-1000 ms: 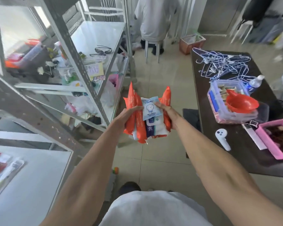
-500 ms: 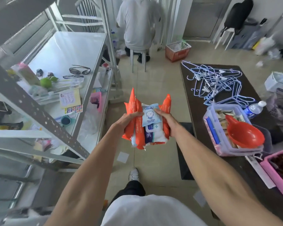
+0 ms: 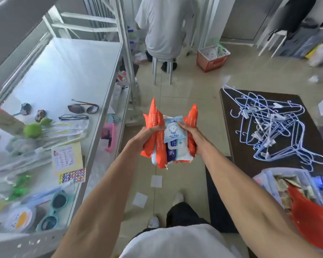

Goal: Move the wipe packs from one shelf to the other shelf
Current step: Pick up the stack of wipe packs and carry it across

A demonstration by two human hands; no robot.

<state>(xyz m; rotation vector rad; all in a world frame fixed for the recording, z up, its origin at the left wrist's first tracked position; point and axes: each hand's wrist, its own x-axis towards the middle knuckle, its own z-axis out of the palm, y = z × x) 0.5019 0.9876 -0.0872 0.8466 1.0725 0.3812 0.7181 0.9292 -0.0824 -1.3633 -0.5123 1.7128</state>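
Carrying load mid-aisle, white shelf on left, dark table on right. Wipe packs bunched upright over floor, on neither shelf. Left hand and right hand both clamped on bundle, pressing from opposite sides. Small blue pack on top looks loosest, thumbs pin it. Keep squeeze even, set down on bare shelf patch, clear of sunglasses.

1. A cluttered stockroom or small workroom with a tiled floor.
2. Left: white metal shelving strewn with sunglasses, stickers and trinkets.
3. Right: a dark desk heaped with wire hangers.
4. Far: a seated person on a stool.
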